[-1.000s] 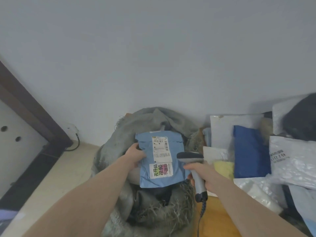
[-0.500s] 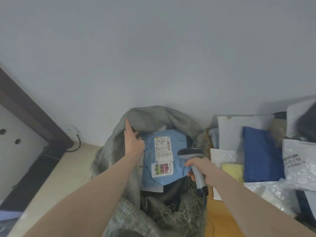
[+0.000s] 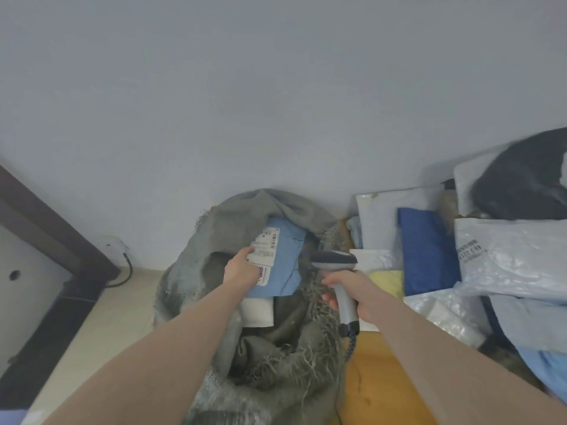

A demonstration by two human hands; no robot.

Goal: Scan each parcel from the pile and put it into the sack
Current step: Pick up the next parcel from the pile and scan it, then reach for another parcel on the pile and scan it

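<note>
Change: a second ago the blue parcel (image 3: 287,262) was held up to the scanner (image 3: 337,271); now it lies inside the sack (image 3: 214,240), so scanning looks finished.
Pile (image 3: 506,256): waits on the right.
Bench (image 3: 377,391): wooden, against a plain grey wall.
Left hand (image 3: 242,269): fingers straight, pressing the parcel down.
Right hand (image 3: 352,289): grip wrapped round the scanner handle.
</note>
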